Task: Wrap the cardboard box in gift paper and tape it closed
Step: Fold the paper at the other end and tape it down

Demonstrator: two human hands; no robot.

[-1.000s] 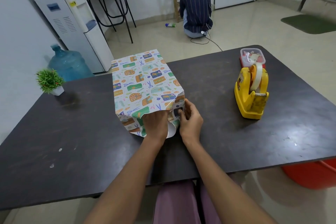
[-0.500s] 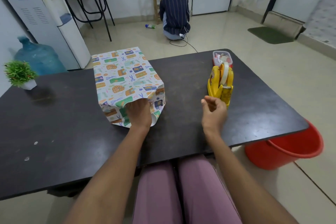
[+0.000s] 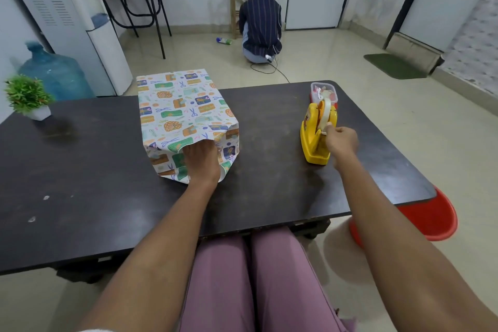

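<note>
The box wrapped in colourful patterned gift paper (image 3: pixel 183 113) lies on the dark table (image 3: pixel 89 170), its near end facing me. My left hand (image 3: pixel 200 162) presses flat on the folded paper flaps at that near end. To the right stands a yellow tape dispenser (image 3: pixel 315 140) with a white tape roll. My right hand (image 3: pixel 341 140) is at the dispenser's front and pinches the loose end of the tape at the cutter.
A small clear box with a red base (image 3: pixel 323 90) sits behind the dispenser. A potted green plant (image 3: pixel 27 98) stands at the table's far left. A red bucket (image 3: pixel 428 221) is on the floor at the right. A person (image 3: pixel 260 21) squats on the floor beyond.
My right hand left the near end of the wrapped box and moved right to the tape dispenser, where it now pinches the tape end. My left hand stayed on the flaps.
</note>
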